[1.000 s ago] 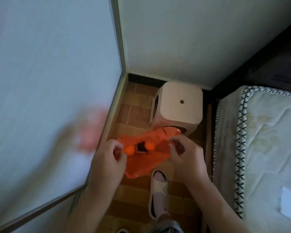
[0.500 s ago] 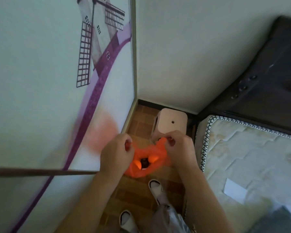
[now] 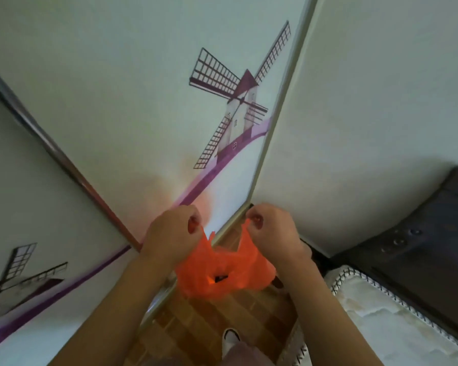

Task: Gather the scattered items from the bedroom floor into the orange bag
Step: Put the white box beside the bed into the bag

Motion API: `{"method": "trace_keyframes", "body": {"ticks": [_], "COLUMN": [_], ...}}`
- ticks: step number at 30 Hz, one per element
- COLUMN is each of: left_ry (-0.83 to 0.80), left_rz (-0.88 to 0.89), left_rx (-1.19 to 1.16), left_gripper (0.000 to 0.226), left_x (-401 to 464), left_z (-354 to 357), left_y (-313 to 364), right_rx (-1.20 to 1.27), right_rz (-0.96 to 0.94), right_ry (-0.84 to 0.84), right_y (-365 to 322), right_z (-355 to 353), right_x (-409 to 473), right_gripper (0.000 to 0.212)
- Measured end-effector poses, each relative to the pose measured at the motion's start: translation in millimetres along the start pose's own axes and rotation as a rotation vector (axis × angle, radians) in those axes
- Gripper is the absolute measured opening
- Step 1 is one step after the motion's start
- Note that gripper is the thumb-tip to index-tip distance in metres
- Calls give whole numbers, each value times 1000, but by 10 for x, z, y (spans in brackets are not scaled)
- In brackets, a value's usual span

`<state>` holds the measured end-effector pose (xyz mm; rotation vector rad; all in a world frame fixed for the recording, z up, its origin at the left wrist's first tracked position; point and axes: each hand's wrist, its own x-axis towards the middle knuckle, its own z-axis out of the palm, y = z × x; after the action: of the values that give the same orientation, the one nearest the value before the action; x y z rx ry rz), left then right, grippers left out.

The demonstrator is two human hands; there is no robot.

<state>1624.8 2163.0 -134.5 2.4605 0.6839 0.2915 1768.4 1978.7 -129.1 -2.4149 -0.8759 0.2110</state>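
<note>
Your left hand and right hand each pinch a handle of the orange bag, fingers curled tight. The bag hangs between and below your grips, above the brick-pattern floor, beside the mattress.

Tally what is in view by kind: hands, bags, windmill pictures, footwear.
Hands: 2, left hand and right hand, each gripping a handle
Thin orange plastic bag: 1
Purple windmill pictures on the panels: 2
White slipper: 1
Total: 6
</note>
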Motion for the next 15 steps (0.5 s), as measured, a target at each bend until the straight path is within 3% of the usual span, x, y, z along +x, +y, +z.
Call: {"method": "trace_keyframes", "body": {"ticks": [15], "left_ry": [350], "left_rz": [-367], "left_rx": [-34], "left_gripper": [12], "left_x": [-1012], "left_z": [-814], "left_y": [-598], "right_rx": [19], "right_rz": [-510], "right_ry": [-244], "right_y": [-1322], "right_z": [336], "right_x": [415], "right_gripper": [16]}}
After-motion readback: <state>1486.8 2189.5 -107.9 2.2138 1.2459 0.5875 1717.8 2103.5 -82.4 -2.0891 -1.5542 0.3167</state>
